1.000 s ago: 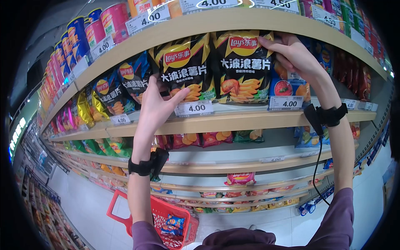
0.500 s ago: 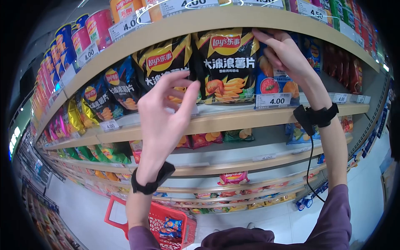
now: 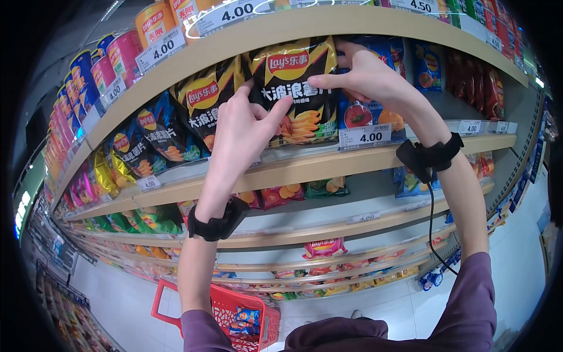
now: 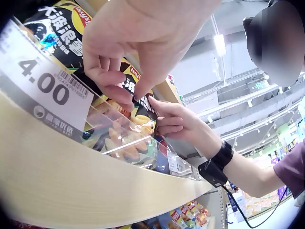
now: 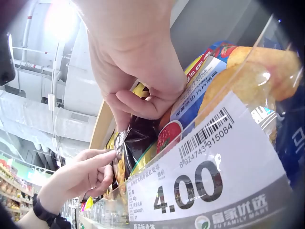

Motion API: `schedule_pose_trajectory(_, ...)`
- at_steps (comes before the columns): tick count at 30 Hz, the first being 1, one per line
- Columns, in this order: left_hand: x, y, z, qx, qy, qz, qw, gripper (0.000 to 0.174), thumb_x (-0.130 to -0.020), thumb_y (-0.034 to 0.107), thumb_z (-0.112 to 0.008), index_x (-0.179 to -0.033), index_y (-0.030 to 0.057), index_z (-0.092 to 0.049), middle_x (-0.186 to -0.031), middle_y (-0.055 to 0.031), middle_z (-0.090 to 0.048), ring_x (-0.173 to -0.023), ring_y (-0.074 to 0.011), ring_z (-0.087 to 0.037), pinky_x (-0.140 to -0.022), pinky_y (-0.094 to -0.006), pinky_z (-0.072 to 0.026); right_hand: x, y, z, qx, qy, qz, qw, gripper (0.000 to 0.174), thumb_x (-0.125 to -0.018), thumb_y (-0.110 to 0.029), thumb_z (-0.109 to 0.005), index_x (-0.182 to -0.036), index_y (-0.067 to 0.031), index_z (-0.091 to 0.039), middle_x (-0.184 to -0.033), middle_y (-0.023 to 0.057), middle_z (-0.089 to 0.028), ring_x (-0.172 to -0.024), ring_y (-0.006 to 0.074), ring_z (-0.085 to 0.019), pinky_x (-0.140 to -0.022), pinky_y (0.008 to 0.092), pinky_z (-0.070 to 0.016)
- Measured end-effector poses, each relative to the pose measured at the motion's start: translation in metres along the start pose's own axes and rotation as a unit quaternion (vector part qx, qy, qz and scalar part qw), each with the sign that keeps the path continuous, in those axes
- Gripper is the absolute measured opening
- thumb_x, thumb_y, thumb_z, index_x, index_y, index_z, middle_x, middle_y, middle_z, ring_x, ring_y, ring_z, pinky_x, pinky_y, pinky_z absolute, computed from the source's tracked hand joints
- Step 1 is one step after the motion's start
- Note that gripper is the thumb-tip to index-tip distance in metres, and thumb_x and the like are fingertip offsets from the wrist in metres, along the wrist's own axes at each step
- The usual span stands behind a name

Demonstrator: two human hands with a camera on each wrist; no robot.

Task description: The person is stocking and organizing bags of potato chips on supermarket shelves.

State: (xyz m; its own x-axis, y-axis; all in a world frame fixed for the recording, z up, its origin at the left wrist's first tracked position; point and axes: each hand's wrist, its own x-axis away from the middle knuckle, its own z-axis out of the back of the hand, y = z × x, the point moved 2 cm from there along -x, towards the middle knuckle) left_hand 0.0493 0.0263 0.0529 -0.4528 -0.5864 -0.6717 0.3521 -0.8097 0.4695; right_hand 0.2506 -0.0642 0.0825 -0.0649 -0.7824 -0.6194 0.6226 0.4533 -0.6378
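Observation:
A black and yellow Lay's chip bag (image 3: 287, 64) stands upright at the front of the shelf (image 3: 305, 167). My right hand (image 3: 372, 76) holds its right edge, thumb across the front and the other fingers partly hidden behind the side. At the bag's left edge is my left hand (image 3: 237, 129), its thumb pointing over the front and its fingers loosely bent. The left wrist view shows that thumb (image 4: 143, 88) close to the bag face. A second bag of the same kind (image 3: 202, 97) leans just left of my left hand.
Blue chip bags (image 3: 381, 114) stand right of my right hand, behind a clear front strip with a price tag (image 3: 365, 136). The shelf above (image 3: 281, 26) hangs close over the bags and carries canisters. Below, a red basket (image 3: 271, 325) with small packets stands on the floor.
My left hand drew back from the gap between the two black bags, then came forward to the right-hand bag's left edge. My right thumb shifted from the top corner down onto its front.

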Motion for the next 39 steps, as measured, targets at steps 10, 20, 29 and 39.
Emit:
schedule_pose_trajectory(10, -0.004, 0.011, 0.001, 0.040, -0.101, 0.044, 0.993, 0.065, -0.083, 0.036, -0.076, -0.100, -0.0195, -0.046, -0.063, -0.0116, -0.067, -0.045, -0.0123, -0.060, -0.042, -0.0238, -0.0469, 0.002, -0.003, 0.000, 0.096, -0.056, -0.016, 0.994, 0.085, -0.070, -0.022, -0.087, -0.138, 0.0013, -0.041, -0.099, 0.0115, -0.067, -0.056, 0.0062, -0.050, -0.043, 0.0221, -0.0352)
schedule_pose_trajectory(20, 0.000, 0.010, -0.002, 0.052, -0.090, 0.050, 0.993, 0.053, -0.088, 0.030, -0.072, -0.099, -0.0138, -0.044, -0.062, -0.0110, -0.066, -0.043, -0.0123, -0.057, -0.039, -0.0254, -0.0442, -0.003, 0.009, -0.003, 0.095, -0.020, 0.044, 0.994, 0.078, -0.075, -0.027, -0.084, -0.133, 0.0056, -0.043, -0.095, 0.0133, -0.068, -0.055, 0.0077, -0.052, -0.045, 0.0228, -0.0406)
schedule_pose_trajectory(29, 0.003, 0.009, 0.000, 0.052, -0.090, 0.035, 0.994, 0.056, -0.088, 0.032, -0.072, -0.105, -0.0141, -0.045, -0.060, -0.0106, -0.065, -0.042, -0.0125, -0.058, -0.040, -0.0254, -0.0444, 0.003, -0.005, -0.003, 0.016, 0.010, -0.001, 1.000, 0.070, -0.079, -0.031, -0.082, -0.130, 0.0047, -0.049, -0.084, 0.0091, -0.067, -0.048, 0.0068, -0.047, -0.042, 0.0226, -0.0377)
schedule_pose_trajectory(39, 0.017, 0.007, 0.002, 0.061, -0.061, 0.033, 0.996, 0.079, -0.086, 0.029, -0.073, -0.133, -0.0227, -0.035, -0.061, -0.0085, -0.067, -0.045, -0.0114, -0.058, -0.043, -0.0242, -0.0452, 0.002, 0.002, -0.003, 0.025, 0.040, -0.002, 0.999, 0.081, -0.076, -0.036, -0.083, -0.134, 0.0056, -0.045, -0.086, 0.0096, -0.068, -0.045, 0.0060, -0.045, -0.040, 0.0219, -0.0358)
